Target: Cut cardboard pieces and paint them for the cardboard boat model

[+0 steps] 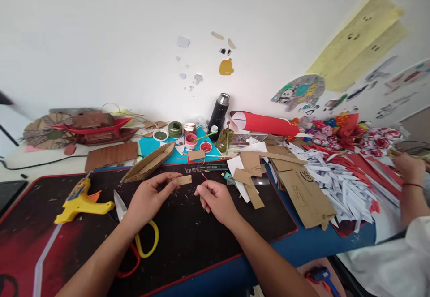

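My left hand [152, 197] pinches a small cardboard piece [184, 180] between thumb and fingers, above the dark desk mat. My right hand [217, 200] is a short way to the right, its thumb and fingers closed together; whatever is in them is too small to make out. Scissors with one yellow and one red handle [148, 248] lie partly hidden under my left wrist. Left of them sits a yellow glue gun [79, 205] with an orange trigger. A cardboard boat hull [149, 164] rests just behind my left hand.
Paint jars [175, 129] and a black thermos [220, 111] stand at the back. Cardboard scraps [250, 180] and a cardboard sheet [302, 194] lie right, beside folded paper strips [336, 185]. A red boat model [97, 129] is back left. Another person's arm [413, 187] reaches in at far right.
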Demonstrator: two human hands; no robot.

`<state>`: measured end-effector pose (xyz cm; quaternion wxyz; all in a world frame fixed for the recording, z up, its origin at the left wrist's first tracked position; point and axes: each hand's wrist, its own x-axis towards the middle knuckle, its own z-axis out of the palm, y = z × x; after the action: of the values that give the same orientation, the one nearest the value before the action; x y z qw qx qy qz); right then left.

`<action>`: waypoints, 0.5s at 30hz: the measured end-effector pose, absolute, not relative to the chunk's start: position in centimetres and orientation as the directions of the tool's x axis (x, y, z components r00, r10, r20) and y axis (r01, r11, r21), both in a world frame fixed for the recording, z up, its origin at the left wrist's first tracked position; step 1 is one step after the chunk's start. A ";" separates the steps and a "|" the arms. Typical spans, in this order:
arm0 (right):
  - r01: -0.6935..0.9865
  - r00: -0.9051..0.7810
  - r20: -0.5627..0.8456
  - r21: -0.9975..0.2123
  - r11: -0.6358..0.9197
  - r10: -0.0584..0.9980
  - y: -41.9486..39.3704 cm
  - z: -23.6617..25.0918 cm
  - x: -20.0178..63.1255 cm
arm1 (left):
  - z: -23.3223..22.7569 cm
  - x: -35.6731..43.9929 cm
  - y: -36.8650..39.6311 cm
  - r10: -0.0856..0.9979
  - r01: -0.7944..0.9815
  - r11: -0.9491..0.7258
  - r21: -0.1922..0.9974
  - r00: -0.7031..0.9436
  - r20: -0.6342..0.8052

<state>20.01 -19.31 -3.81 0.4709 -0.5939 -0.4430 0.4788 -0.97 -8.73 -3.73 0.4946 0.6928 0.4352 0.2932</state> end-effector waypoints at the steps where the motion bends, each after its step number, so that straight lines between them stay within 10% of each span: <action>1: 0.101 0.135 -0.150 -0.981 -0.164 0.979 -19.5 -3.6 20.1 | -3.7 -1.0 -8.7 0.874 0.356 -0.172 0.919 0.486 -0.025; 15: 0.516 0.212 -0.049 -0.842 -0.154 0.976 -23.9 -1.3 27.1 | -3.2 0.3 -9.7 0.586 0.613 -0.735 0.291 0.789 -0.183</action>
<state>27.10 -23.87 -1.27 0.3610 -0.6897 -0.5409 0.3184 0.30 -9.66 -3.22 0.1702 0.9304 0.3221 -0.0396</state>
